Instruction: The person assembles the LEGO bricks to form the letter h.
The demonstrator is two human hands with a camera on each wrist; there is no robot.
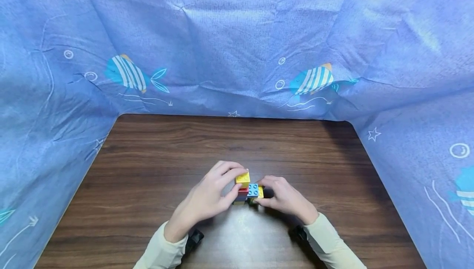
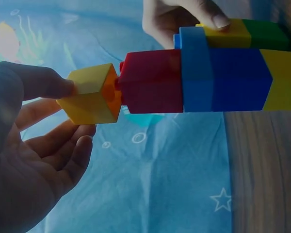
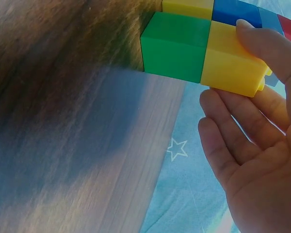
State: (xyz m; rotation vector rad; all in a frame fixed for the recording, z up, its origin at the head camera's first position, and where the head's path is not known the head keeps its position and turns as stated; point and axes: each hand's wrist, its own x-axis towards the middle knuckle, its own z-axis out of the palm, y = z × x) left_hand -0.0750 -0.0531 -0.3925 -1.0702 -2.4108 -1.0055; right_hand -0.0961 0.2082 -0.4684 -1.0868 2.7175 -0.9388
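My left hand (image 1: 212, 191) pinches a yellow toy brick (image 2: 89, 97) between thumb and fingers. That brick sits tilted at the studs of a red brick (image 2: 153, 82), some studs showing in the gap. Below the red one come a light blue piece (image 2: 196, 73), a dark blue brick (image 2: 240, 80) and another yellow brick (image 2: 283, 80) at the table. Beside this tower stands a green brick (image 3: 174, 46) with a yellow brick (image 3: 233, 60) on it. My right hand (image 1: 285, 195) grips that side yellow brick, thumb on one face and fingers opposite.
The bricks stand on a dark wood-grain table (image 1: 177, 145). A blue cloth (image 1: 237, 34) with fish and star prints hangs behind it and along both sides. A black wrist device (image 1: 194, 238) shows below the left sleeve (image 1: 164, 248).
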